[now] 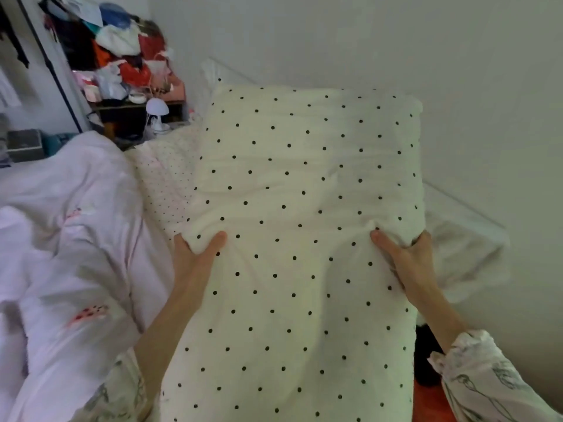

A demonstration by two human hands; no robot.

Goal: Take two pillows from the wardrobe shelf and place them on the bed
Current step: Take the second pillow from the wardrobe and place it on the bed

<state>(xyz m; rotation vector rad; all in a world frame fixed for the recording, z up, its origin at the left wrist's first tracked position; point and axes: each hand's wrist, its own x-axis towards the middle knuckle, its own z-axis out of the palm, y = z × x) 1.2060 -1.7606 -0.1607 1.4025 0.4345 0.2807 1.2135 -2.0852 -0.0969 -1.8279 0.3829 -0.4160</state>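
A large cream pillow with black dots (304, 184) fills the middle of the view, held up lengthwise over the head of the bed. My left hand (195, 260) pinches its left edge, thumb on top. On the right edge my right hand (408, 263) grips the fabric the same way. Under and left of it lies a second pillow with smaller dots (164, 178) on the bed. A crumpled white duvet (76, 239) with pink marks covers the bed's left side. The wardrobe shelf is not visible.
A white wall runs along the right, with a white folded cloth (469, 254) against it. At the back left a dark nightstand (128, 120) carries a small white lamp (157, 112) and a pile of clothes and bags (122, 47). A dark object (426, 360) sits low right.
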